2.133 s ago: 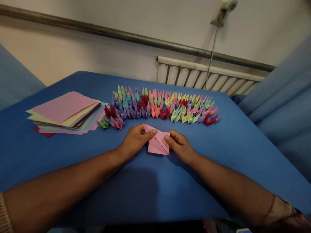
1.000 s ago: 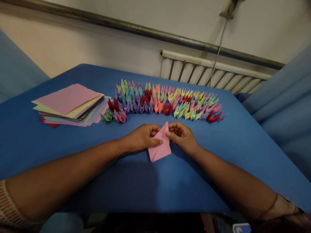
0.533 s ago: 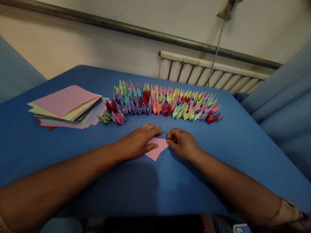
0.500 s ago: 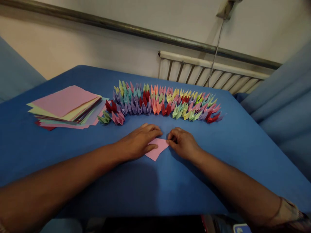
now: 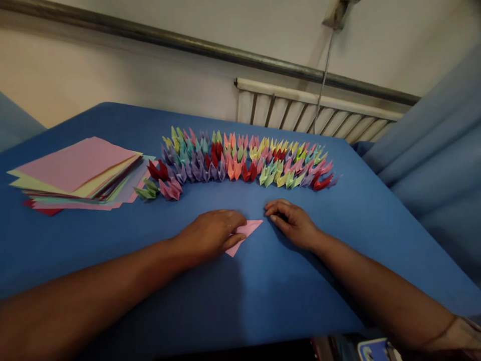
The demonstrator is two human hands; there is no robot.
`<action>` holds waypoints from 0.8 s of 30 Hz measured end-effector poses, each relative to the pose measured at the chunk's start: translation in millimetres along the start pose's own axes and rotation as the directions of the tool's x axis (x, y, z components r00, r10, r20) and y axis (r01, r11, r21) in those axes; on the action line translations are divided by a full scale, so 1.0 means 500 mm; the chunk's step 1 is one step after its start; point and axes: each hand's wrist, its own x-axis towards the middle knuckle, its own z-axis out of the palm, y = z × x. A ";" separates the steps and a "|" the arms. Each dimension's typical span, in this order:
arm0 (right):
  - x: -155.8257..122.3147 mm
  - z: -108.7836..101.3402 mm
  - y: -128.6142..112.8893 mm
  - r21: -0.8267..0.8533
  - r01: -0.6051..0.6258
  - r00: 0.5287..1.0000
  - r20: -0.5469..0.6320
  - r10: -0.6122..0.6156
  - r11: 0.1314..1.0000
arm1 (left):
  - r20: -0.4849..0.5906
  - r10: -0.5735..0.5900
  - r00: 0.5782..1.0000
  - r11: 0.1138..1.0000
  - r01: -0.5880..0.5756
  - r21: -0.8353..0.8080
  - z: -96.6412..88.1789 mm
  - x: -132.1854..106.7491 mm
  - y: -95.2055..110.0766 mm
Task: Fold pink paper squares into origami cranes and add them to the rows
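On the blue table top lies a small folded piece of pink origami paper, its sharp corner pointing right. My left hand grips it, thumb on top and fingers over its upper left part, which hides much of the sheet. Just right of that corner, apart from the paper, my right hand rests loosely curled, with a gap between thumb and forefinger and nothing seen in it. Beyond both hands stand rows of folded paper cranes in many colours.
A stack of coloured paper sheets lies at the left, pink on top. Behind the blue-covered table are a radiator and a wall rail. A blue curtain hangs at the right.
My right hand has let go of the paper's right corner and moved a little to the right. The paper now shows a narrower, pointed shape under my left hand. The view has shifted slightly.
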 end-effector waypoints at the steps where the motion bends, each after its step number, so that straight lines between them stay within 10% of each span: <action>1: -0.005 -0.002 -0.002 -0.002 0.012 1.000 -0.004 -0.012 1.000 | 0.003 0.010 1.000 1.000 -0.010 0.017 0.001 0.002 0.001; 13: -0.010 -0.041 -0.041 -0.115 0.133 0.954 0.286 -0.095 0.984 | 0.008 -0.082 0.997 0.997 0.082 0.000 -0.002 0.015 0.007; 24: -0.040 -0.031 -0.120 -0.571 0.154 0.885 0.442 0.143 0.807 | 0.000 -0.079 0.997 0.996 0.079 0.051 0.004 0.014 0.003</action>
